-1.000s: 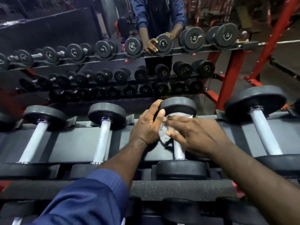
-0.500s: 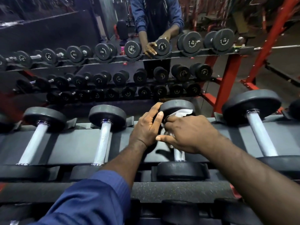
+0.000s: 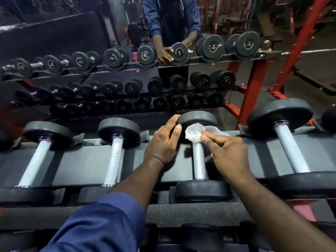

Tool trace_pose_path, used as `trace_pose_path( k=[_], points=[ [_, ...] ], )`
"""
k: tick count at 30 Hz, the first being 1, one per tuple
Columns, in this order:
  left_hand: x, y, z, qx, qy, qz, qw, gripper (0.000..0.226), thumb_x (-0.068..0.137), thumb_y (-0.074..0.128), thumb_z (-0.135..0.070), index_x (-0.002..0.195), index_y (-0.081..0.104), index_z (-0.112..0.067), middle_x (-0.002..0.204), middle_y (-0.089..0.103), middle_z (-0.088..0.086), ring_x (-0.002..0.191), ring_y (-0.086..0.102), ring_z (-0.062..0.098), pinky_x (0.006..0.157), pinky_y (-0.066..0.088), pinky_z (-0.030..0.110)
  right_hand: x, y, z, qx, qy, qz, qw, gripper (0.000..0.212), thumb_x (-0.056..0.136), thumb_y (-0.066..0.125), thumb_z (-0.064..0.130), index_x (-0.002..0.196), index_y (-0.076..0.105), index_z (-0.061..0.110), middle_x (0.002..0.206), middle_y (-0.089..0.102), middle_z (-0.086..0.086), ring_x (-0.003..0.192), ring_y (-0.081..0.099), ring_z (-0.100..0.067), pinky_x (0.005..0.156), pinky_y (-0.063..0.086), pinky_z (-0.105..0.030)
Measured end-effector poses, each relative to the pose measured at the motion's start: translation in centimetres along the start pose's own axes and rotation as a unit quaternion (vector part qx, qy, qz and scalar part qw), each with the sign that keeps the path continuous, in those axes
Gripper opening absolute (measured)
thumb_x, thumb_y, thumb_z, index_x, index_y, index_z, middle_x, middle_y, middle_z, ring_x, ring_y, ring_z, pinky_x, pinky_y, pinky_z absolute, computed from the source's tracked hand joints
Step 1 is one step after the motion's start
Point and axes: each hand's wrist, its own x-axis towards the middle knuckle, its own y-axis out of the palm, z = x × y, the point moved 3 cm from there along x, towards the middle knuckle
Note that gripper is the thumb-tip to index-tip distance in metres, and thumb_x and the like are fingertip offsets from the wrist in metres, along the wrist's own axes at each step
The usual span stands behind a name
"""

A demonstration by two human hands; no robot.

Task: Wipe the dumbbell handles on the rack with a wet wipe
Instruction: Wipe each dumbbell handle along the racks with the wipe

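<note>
A dumbbell with a knurled steel handle and black heads lies on the top shelf of the rack, in the middle of the view. My left hand grips its far head from the left. My right hand pinches a crumpled white wet wipe at the handle's far end, right under that head. Most of the handle below the wipe is bare. The near head sits at the shelf's front.
Two dumbbells lie to the left and a bigger one to the right on the same shelf. A mirror behind shows the rack and a person's reflection. A red frame stands at the back right.
My right hand has pulled back to the right off the handle, baring it, and now holds the wipe up at the far end. The left hand stays on the far head.
</note>
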Motion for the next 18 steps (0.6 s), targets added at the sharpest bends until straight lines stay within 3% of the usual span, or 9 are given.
trace_pose_path(
  k=[3, 6, 8, 10, 12, 15, 18],
  points=[
    [0.0, 0.0, 0.0, -0.003, 0.006, 0.0, 1.0, 0.05, 0.103, 0.032, -0.064, 0.151, 0.032, -0.053, 0.141, 0.066, -0.003, 0.129, 0.061, 0.014, 0.109, 0.05, 0.044, -0.1, 0.2, -0.6, 0.076, 0.098, 0.018, 0.992, 0.012, 0.096, 0.07, 0.028, 0.099, 0.08, 0.021, 0.093, 0.078, 0.009, 0.051, 0.065, -0.018, 0.052, 0.053, -0.024],
    [0.0, 0.0, 0.0, 0.001, 0.005, 0.0, 1.0, 0.051, 0.103, 0.032, -0.064, 0.152, 0.031, -0.051, 0.14, 0.066, -0.002, 0.129, 0.061, 0.016, 0.108, 0.05, 0.044, 0.3, 1.2, -0.7, 0.132, 0.186, 0.091, 0.969, 0.027, 0.102, 0.056, 0.021, 0.08, 0.068, 0.012, 0.062, 0.06, -0.005, 0.047, 0.046, -0.013, 0.036, 0.024, -0.019],
    [0.0, 0.0, 0.1, 0.003, 0.004, -0.002, 1.0, 0.049, 0.103, 0.032, -0.063, 0.151, 0.032, -0.052, 0.14, 0.066, 0.0, 0.128, 0.062, 0.017, 0.108, 0.05, 0.045, 1.1, 1.7, -0.5, 0.144, 0.235, 0.125, 0.953, 0.024, 0.101, 0.052, 0.016, 0.088, 0.069, 0.005, 0.069, 0.065, -0.012, 0.045, 0.044, -0.011, 0.037, 0.015, -0.02],
    [0.0, 0.1, 0.1, 0.004, 0.005, -0.003, 1.0, 0.049, 0.103, 0.032, -0.063, 0.151, 0.031, -0.053, 0.139, 0.066, 0.0, 0.127, 0.062, 0.018, 0.108, 0.05, 0.045, 1.6, 1.6, -0.3, 0.143, 0.259, 0.159, 0.942, 0.028, 0.1, 0.048, 0.013, 0.102, 0.072, 0.0, 0.094, 0.076, -0.02, 0.048, 0.046, -0.011, 0.041, 0.013, -0.022],
    [0.0, 0.1, 0.1, 0.003, 0.003, -0.002, 1.0, 0.049, 0.102, 0.031, -0.064, 0.15, 0.031, -0.054, 0.138, 0.067, 0.001, 0.127, 0.062, 0.019, 0.108, 0.05, 0.046, 2.0, 1.0, -0.2, 0.149, 0.268, 0.184, 0.934, 0.025, 0.098, 0.048, 0.011, 0.101, 0.071, 0.003, 0.097, 0.077, -0.016, 0.05, 0.046, -0.012, 0.042, 0.012, -0.022],
    [0.1, 0.1, 0.0, 0.008, 0.003, -0.001, 1.0, 0.049, 0.102, 0.031, -0.065, 0.15, 0.032, -0.057, 0.135, 0.067, -0.001, 0.125, 0.063, 0.019, 0.106, 0.052, 0.047, 2.2, 0.6, -0.9, 0.202, 0.305, 0.171, 0.915, 0.013, 0.096, 0.051, 0.011, 0.088, 0.061, 0.012, 0.065, 0.058, -0.006, 0.043, 0.038, -0.011, 0.038, 0.011, -0.016],
    [0.1, 0.1, 0.1, 0.013, 0.003, 0.0, 1.0, 0.045, 0.102, 0.029, -0.066, 0.147, 0.031, -0.061, 0.134, 0.068, -0.001, 0.123, 0.064, 0.02, 0.103, 0.053, 0.048, 1.8, 1.5, -1.4, 0.248, 0.334, 0.217, 0.883, 0.025, 0.098, 0.048, 0.017, 0.077, 0.06, 0.013, 0.062, 0.049, -0.001, 0.041, 0.031, -0.009, 0.037, 0.012, -0.016]
  ],
)
